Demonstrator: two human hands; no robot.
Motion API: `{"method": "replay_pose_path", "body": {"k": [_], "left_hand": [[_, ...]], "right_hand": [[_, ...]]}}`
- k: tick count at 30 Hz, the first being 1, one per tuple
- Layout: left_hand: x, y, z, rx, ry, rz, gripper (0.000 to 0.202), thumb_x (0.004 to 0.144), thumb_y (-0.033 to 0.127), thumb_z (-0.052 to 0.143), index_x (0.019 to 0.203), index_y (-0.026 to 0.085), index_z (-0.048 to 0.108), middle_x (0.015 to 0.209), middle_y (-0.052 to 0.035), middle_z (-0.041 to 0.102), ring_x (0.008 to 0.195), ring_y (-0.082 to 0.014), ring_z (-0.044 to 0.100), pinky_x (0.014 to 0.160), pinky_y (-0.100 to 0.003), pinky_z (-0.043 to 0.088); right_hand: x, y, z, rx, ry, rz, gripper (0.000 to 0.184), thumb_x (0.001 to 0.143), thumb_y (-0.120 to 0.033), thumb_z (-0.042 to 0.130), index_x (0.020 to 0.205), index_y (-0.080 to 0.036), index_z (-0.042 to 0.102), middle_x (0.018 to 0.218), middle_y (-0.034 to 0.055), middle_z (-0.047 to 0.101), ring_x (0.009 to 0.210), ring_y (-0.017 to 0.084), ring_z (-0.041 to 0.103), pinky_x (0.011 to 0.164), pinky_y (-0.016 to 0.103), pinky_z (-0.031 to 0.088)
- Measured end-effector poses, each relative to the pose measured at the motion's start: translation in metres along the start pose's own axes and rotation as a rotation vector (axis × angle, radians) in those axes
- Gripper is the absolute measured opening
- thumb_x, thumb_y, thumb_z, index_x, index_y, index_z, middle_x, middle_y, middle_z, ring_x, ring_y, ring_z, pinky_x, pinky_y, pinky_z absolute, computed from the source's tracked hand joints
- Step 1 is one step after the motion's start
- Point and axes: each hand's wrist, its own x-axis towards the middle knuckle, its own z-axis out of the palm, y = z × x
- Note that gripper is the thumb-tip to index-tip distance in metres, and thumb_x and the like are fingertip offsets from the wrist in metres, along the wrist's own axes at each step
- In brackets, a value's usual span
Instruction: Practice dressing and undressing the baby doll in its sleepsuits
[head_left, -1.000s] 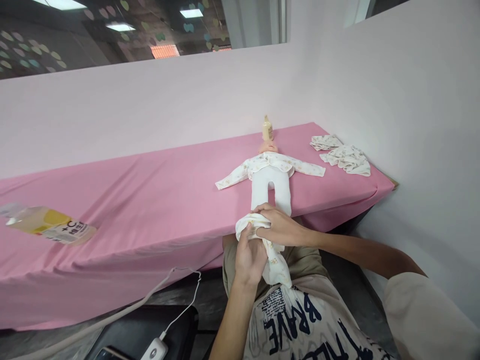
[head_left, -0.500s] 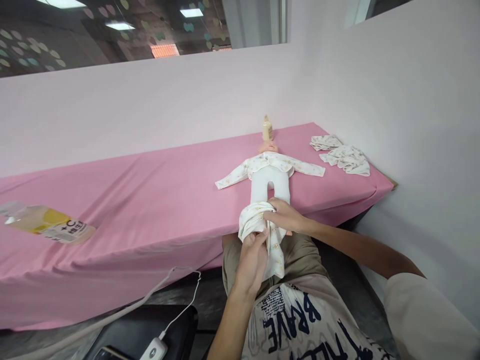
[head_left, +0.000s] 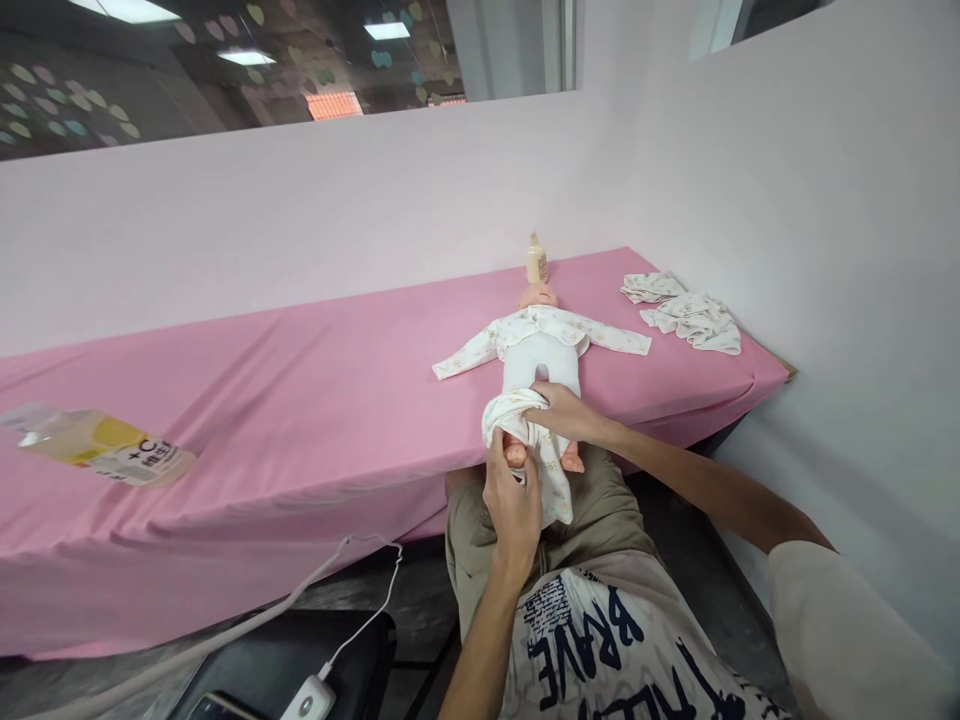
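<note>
Pinched between thumb and fingers, a bunched, printed garment (head_left: 512, 402) is held in our right hand (head_left: 568, 414) at the front edge of a pink-draped table (head_left: 337, 400). Our left hand (head_left: 514, 500) curves up from below, thumb and fingers narrowly parted on either side of a doll's bare foot (head_left: 515, 455); whether they press on the foot or on the cloth, we cannot tell. The garment is gathered around that lower leg, and its loose end hangs down over our lap. The doll's other foot (head_left: 572, 460) shows bare beside the hanging cloth, outside it.

The doll (head_left: 541, 352) lies on its back with its legs toward us, white-bodied and dressed in a printed jacket (head_left: 480, 347) whose sleeves spread out to both sides. Just beyond its head stands a pale bottle (head_left: 536, 264), close to the wall. Crumpled printed clothes (head_left: 696, 318) lie near the table's right corner, apart from the doll. At far left, a larger bottle (head_left: 139, 452) with a yellow label rests on the pink cloth. Below the table, a white cable runs to a small white device (head_left: 310, 699) on a black seat (head_left: 349, 645).
</note>
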Motion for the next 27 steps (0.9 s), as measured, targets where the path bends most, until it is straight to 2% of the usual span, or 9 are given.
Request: {"method": "replay_pose_path", "body": {"k": [3, 5, 9, 13, 17, 19, 21, 24, 27], "left_hand": [[0.006, -0.009, 0.001, 0.081, 0.033, 0.075, 0.043, 0.075, 0.019, 0.073, 0.116, 0.029, 0.064, 0.132, -0.0028, 0.059, 0.133, -0.0225, 0.045, 0.112, -0.028, 0.026], [0.008, -0.010, 0.001, 0.220, 0.037, 0.166, 0.040, 0.078, 0.021, 0.068, 0.118, 0.026, 0.063, 0.129, -0.0051, 0.061, 0.128, -0.0236, 0.050, 0.111, -0.031, 0.030], [0.009, -0.003, 0.000, 0.535, 0.066, 0.313, 0.040, 0.084, 0.022, 0.058, 0.124, 0.020, 0.058, 0.128, -0.0096, 0.062, 0.121, -0.0240, 0.056, 0.105, -0.036, 0.040], [0.012, -0.003, -0.003, 0.615, 0.058, 0.336, 0.034, 0.086, 0.023, 0.053, 0.120, 0.021, 0.059, 0.124, -0.0091, 0.065, 0.117, -0.0233, 0.059, 0.099, -0.036, 0.046], [0.015, -0.011, -0.011, 0.565, 0.028, 0.311, 0.032, 0.087, 0.025, 0.054, 0.119, 0.021, 0.058, 0.127, -0.0100, 0.063, 0.120, -0.0242, 0.057, 0.102, -0.037, 0.043], [0.016, -0.015, -0.016, 0.516, -0.028, 0.271, 0.036, 0.086, 0.030, 0.058, 0.121, 0.020, 0.057, 0.131, -0.0111, 0.060, 0.123, -0.0250, 0.054, 0.105, -0.038, 0.041], [0.019, -0.019, -0.020, 0.417, -0.144, 0.207, 0.050, 0.084, 0.037, 0.063, 0.129, 0.020, 0.051, 0.139, -0.0125, 0.053, 0.130, -0.0261, 0.049, 0.108, -0.038, 0.039], [0.027, -0.027, -0.025, 0.151, -0.355, 0.101, 0.077, 0.080, 0.047, 0.068, 0.145, 0.022, 0.034, 0.153, -0.0133, 0.036, 0.141, -0.0263, 0.035, 0.112, -0.037, 0.035], [0.045, -0.034, -0.025, -0.038, -0.439, 0.025, 0.088, 0.078, 0.054, 0.068, 0.149, 0.027, 0.025, 0.157, -0.0124, 0.028, 0.144, -0.0256, 0.029, 0.114, -0.035, 0.033]], "right_hand": [[0.009, 0.000, -0.007, -0.115, -0.016, -0.095, 0.006, 0.074, -0.024, 0.052, 0.074, -0.018, 0.050, 0.071, -0.0019, 0.054, 0.070, 0.015, 0.051, 0.061, 0.025, 0.037], [0.020, 0.001, -0.012, -0.225, 0.040, -0.126, 0.007, 0.076, -0.025, 0.051, 0.072, -0.019, 0.049, 0.070, -0.0018, 0.054, 0.069, 0.015, 0.050, 0.061, 0.025, 0.035], [0.046, 0.004, -0.021, -0.379, 0.148, -0.070, 0.012, 0.078, -0.029, 0.051, 0.072, -0.019, 0.050, 0.074, 0.0000, 0.058, 0.072, 0.016, 0.051, 0.063, 0.026, 0.034], [0.063, 0.007, -0.025, -0.377, 0.125, -0.025, 0.014, 0.077, -0.031, 0.053, 0.071, -0.019, 0.050, 0.076, 0.0002, 0.059, 0.073, 0.016, 0.051, 0.062, 0.026, 0.032], [0.061, 0.009, -0.026, -0.456, 0.101, -0.030, 0.016, 0.077, -0.033, 0.056, 0.072, -0.020, 0.049, 0.074, 0.0001, 0.058, 0.071, 0.016, 0.051, 0.059, 0.027, 0.028], [0.056, 0.010, -0.027, -0.447, 0.061, -0.059, 0.016, 0.078, -0.033, 0.056, 0.074, -0.020, 0.049, 0.075, -0.0001, 0.058, 0.072, 0.016, 0.051, 0.060, 0.026, 0.028], [0.052, 0.011, -0.028, -0.394, 0.013, -0.106, 0.017, 0.079, -0.033, 0.057, 0.074, -0.019, 0.049, 0.076, -0.0003, 0.058, 0.072, 0.016, 0.051, 0.062, 0.026, 0.030], [0.050, 0.013, -0.029, -0.318, -0.032, -0.148, 0.018, 0.080, -0.033, 0.059, 0.074, -0.018, 0.050, 0.076, -0.0010, 0.056, 0.073, 0.015, 0.051, 0.063, 0.026, 0.032], [0.052, 0.015, -0.030, -0.245, -0.072, -0.148, 0.020, 0.079, -0.035, 0.061, 0.077, -0.017, 0.053, 0.077, -0.0008, 0.056, 0.075, 0.016, 0.052, 0.066, 0.026, 0.036]]}}
